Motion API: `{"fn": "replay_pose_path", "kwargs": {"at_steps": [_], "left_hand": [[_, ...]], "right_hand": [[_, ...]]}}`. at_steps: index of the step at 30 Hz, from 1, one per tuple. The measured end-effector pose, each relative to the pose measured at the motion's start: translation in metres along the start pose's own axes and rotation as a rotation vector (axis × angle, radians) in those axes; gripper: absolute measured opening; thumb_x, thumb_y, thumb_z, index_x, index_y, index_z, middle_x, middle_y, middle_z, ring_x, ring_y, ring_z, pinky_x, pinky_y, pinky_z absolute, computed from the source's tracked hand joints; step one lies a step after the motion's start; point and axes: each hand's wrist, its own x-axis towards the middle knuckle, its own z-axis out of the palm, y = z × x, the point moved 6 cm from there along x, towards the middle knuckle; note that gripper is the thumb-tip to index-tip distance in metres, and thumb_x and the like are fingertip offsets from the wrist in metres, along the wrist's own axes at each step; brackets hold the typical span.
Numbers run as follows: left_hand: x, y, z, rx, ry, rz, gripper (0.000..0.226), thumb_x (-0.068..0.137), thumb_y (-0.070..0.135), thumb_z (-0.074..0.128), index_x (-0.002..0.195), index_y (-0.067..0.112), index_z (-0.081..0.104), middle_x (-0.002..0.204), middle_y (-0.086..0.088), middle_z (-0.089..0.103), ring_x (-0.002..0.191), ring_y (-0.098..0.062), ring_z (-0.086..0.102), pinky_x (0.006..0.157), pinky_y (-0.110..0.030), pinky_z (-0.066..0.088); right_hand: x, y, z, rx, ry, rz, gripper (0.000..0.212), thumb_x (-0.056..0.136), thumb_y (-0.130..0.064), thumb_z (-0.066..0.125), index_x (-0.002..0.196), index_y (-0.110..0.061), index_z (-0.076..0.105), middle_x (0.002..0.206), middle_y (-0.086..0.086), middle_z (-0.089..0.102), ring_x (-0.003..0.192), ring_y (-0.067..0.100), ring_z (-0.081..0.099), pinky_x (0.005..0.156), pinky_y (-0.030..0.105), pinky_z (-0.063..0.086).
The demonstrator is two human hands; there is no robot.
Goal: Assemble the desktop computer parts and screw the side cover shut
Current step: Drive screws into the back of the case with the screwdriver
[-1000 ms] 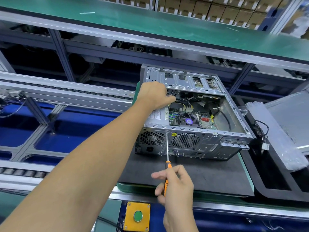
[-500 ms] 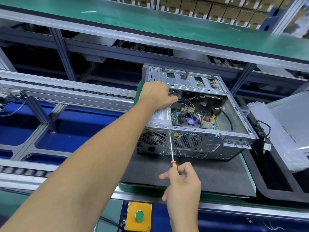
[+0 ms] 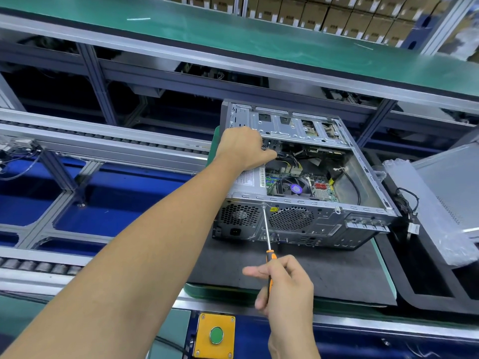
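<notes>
While lying open-sided at centre frame, stiff, heavy grey sheet-metal computer case (image 3: 305,224): steadied by left hand (image 3: 243,147) gripping top rim; right hand (image 3: 285,286) pinching slim orange-handled screwdriver (image 3: 267,237), tip on rear-panel screw (image 3: 263,204); sharp edges, best held by frame.

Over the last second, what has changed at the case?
The right hand slid right along the bench edge with the screwdriver, tilting its shaft; the tip stays at the same screw on the computer case. The left hand stays where it was, gripping inside the open case.
</notes>
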Motion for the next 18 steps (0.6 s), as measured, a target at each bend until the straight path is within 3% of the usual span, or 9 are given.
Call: {"fn": "replay_pose_path", "kwargs": {"at_steps": [6, 10, 13, 15, 18], "left_hand": [[0.000, 0.000, 0.001, 0.001, -0.002, 0.001, 0.053, 0.082, 0.059, 0.049, 0.050, 0.020, 0.036, 0.046, 0.004, 0.030, 0.046, -0.018, 0.032, 0.051, -0.023, 0.024], [0.001, 0.000, 0.001, 0.010, -0.001, 0.004, 0.053, 0.082, 0.059, 0.049, 0.049, 0.020, 0.036, 0.046, 0.004, 0.031, 0.046, -0.018, 0.033, 0.051, -0.023, 0.025], [0.001, 0.000, 0.002, 0.022, -0.016, 0.003, 0.053, 0.081, 0.060, 0.050, 0.051, 0.019, 0.038, 0.048, 0.003, 0.035, 0.048, -0.019, 0.037, 0.051, -0.024, 0.026], [0.002, 0.000, 0.003, 0.039, -0.027, -0.001, 0.053, 0.080, 0.061, 0.051, 0.051, 0.019, 0.040, 0.049, 0.003, 0.038, 0.049, -0.019, 0.040, 0.052, -0.024, 0.028], [0.002, -0.001, 0.003, 0.041, -0.035, -0.005, 0.053, 0.081, 0.061, 0.051, 0.051, 0.019, 0.041, 0.049, 0.003, 0.039, 0.049, -0.019, 0.042, 0.051, -0.024, 0.028]], "right_hand": [[0.002, 0.003, -0.001, -0.036, 0.004, -0.031, 0.020, 0.100, -0.012, 0.049, 0.083, -0.002, 0.048, 0.080, -0.002, 0.078, 0.038, 0.025, 0.059, 0.042, 0.024, 0.035], [-0.001, 0.008, 0.011, 0.211, -0.153, 0.253, 0.009, 0.095, -0.010, 0.047, 0.090, -0.005, 0.053, 0.088, 0.010, 0.079, 0.046, 0.022, 0.065, 0.038, 0.019, 0.029], [-0.003, 0.008, 0.015, 0.214, -0.183, 0.299, 0.015, 0.094, -0.014, 0.048, 0.092, -0.002, 0.055, 0.086, 0.013, 0.079, 0.036, 0.019, 0.054, 0.038, 0.018, 0.029], [0.000, 0.006, 0.013, 0.165, -0.136, 0.239, 0.019, 0.095, -0.013, 0.047, 0.084, -0.001, 0.056, 0.072, 0.013, 0.075, 0.030, 0.020, 0.041, 0.037, 0.018, 0.027], [0.001, 0.005, 0.011, 0.170, -0.059, 0.161, 0.016, 0.094, -0.006, 0.052, 0.081, -0.001, 0.059, 0.050, 0.008, 0.051, 0.032, 0.016, 0.025, 0.038, 0.017, 0.021]]}}
